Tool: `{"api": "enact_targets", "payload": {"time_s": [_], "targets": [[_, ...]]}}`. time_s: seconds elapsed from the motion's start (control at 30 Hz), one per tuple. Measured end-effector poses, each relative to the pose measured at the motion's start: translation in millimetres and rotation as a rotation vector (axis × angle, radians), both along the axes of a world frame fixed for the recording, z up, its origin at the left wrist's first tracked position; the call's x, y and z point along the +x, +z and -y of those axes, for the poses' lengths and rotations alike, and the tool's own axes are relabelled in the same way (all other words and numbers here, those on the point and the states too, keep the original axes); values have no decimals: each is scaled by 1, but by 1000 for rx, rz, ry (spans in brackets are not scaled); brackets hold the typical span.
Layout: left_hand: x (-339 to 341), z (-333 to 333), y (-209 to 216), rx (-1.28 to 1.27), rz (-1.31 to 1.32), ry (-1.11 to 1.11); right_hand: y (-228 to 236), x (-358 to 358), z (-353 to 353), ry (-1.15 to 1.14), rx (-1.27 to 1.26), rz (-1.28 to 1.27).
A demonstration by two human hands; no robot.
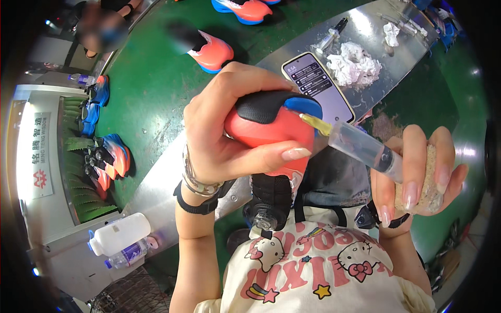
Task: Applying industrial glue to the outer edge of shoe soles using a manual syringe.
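Coral shoe (253, 130) sits in the middle of the scene, above the metal bench (162, 182), its rounded black-and-blue end facing up and away from the body. The left hand (206, 117) is wrapped around it from the left, fingers over the far side and thumb along the near side. From the right, the right hand (417, 175) is closed around a clear syringe (365, 146) and a rough tan lump (430, 190) together. The yellow nozzle (316, 124) points at the border between blue and coral; whether it touches cannot be told. For a neat result, I would judge, the left grip should be firm enough to stop the shoe rolling, with the thumb clear of the nozzle's path. A low nozzle angle along that border and light, even plunger pressure should avoid blobs on the coral. White crumpled tissue (355, 63) lies on the far right, beyond the phone (326, 94), handy for wiping.
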State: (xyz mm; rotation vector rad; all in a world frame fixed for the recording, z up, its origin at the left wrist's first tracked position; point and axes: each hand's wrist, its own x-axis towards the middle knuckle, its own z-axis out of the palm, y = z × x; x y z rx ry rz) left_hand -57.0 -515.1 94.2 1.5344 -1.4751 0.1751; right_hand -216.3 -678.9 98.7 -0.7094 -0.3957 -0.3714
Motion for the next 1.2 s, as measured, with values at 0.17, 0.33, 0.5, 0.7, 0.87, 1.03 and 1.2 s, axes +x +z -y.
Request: {"api": "enact_targets", "payload": {"time_s": [0.17,0.33,0.5,0.7,0.87,1.03,1.2], "targets": [[1,3,-1,-1,-10,-3,-5,1,5,-12,-6,-12],[4,-4,-8,51,-115,145,-20,-1,8,-35,-84,-42],[11,-10,-15,-100,-346,177,-31,2,3,-54,-121,-136],[23,-29,-28,-72,-305,348,-59,6,-4,10,-105,-184],[32,-30,-35,-122,-335,458,-74,4,-16,13,-97,-270],[33,-36,-40,-130,-374,572,-84,0,-19,96,-118,-324],[43,-46,-51,-130,-390,635,-86,-13,-14,178,-64,-414]]}}
